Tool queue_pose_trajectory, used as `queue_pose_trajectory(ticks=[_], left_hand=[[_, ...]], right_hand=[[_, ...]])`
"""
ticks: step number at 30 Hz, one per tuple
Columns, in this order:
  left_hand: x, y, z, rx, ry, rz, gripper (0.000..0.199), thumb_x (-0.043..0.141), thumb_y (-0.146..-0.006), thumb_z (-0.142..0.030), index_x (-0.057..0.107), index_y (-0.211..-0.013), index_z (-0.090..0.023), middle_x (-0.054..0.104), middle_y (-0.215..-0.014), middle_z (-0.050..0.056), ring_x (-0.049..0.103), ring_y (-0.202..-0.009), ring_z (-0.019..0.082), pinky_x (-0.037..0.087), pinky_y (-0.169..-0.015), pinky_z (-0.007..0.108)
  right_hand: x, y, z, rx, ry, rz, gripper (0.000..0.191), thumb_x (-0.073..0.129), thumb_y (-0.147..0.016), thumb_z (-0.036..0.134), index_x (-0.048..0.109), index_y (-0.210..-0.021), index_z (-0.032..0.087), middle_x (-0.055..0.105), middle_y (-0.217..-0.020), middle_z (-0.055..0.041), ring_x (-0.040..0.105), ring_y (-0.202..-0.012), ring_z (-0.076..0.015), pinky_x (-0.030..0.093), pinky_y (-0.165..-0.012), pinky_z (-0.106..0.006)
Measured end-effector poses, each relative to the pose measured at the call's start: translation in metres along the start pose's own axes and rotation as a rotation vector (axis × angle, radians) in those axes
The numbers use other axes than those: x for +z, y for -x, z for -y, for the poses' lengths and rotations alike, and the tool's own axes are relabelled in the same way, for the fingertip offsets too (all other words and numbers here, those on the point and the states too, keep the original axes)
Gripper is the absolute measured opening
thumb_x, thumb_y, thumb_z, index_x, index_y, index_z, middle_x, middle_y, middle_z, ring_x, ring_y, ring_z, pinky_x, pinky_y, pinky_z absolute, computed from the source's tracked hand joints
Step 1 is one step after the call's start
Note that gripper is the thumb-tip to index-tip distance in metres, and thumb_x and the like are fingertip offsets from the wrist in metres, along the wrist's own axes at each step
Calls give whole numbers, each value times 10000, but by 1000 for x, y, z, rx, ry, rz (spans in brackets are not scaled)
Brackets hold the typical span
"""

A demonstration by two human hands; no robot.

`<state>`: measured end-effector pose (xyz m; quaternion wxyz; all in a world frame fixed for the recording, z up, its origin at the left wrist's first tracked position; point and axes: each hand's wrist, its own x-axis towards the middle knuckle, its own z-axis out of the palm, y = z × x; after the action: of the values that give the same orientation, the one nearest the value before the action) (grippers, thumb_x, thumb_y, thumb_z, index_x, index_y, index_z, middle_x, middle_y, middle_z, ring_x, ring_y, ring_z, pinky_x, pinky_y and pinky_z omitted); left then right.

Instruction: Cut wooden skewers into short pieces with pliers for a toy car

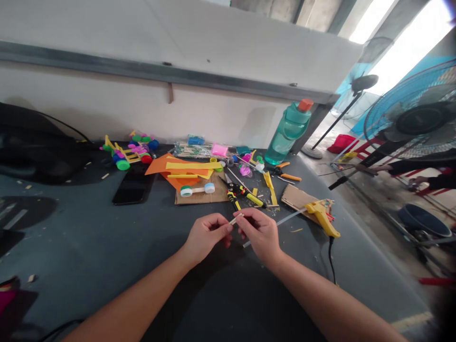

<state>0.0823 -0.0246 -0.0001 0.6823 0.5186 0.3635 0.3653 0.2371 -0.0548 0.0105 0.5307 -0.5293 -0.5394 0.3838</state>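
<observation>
Pinched between both hands is a short, pale wooden stick (pixel 235 219); my left hand (pixel 210 233) grips one end and my right hand (pixel 261 232) the other. The fingers of both hands are closed and partly hide it. Just beyond them lie pliers (pixel 245 194) with yellow-and-black handles. A pair of bottle caps joined by a stick (pixel 196 190) rests on a piece of cardboard (pixel 174 199) ahead of my left hand. To the right, a yellow glue gun (pixel 322 217) lies by another cardboard piece (pixel 295 197), and a clear glue stick (pixel 290 217) sticks out from its back.
Orange and yellow paper (pixel 156 165) overlaps near a black phone (pixel 131 186). Small cap-wheeled models (pixel 130 149) stand behind it. A teal water bottle (pixel 287 135) and orange-handled cutters (pixel 287 175) are at the back right. Past the table's right edge are a fan (pixel 416 118) and another person's hands.
</observation>
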Motion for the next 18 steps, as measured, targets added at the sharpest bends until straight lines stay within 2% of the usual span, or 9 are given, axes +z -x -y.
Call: queue_pose_trajectory(ticks=[6, 12, 16, 18], left_hand=[[0, 1, -2, 25, -10, -41, 246, 684, -736, -342, 577, -661, -134, 604, -555, -22, 556, -471, 94, 440, -494, 205], [-3, -1, 1, 21, -37, 24, 215, 654, -766, -336, 619, -703, -133, 604, -587, -9, 559, -517, 103, 460, -535, 220], [-5, -2, 2, 122, -159, 62, 216, 596, -818, -336, 668, -780, -136, 612, -716, 24, 568, -647, 127, 469, -588, 231], [-4, -2, 1, 158, -233, 64, 230, 588, -827, -334, 675, -753, -134, 605, -729, 26, 554, -662, 124, 458, -597, 223]], right_hand=[[2, -3, 0, 96, -130, -4, 130, 642, -784, 304, 673, -823, 184, 557, -538, 47, 497, -441, -78, 412, -410, -179], [0, -5, 0, 110, -101, 5, 134, 660, -763, 302, 681, -798, 174, 560, -526, 42, 497, -439, -79, 417, -407, -180], [-1, -4, -1, 88, -37, 48, 138, 658, -766, 308, 686, -794, 176, 597, -590, 21, 514, -462, -82, 436, -413, -182], [0, -4, -1, 82, -7, 71, 132, 650, -771, 303, 689, -782, 177, 611, -620, 13, 524, -472, -83, 445, -413, -181]])
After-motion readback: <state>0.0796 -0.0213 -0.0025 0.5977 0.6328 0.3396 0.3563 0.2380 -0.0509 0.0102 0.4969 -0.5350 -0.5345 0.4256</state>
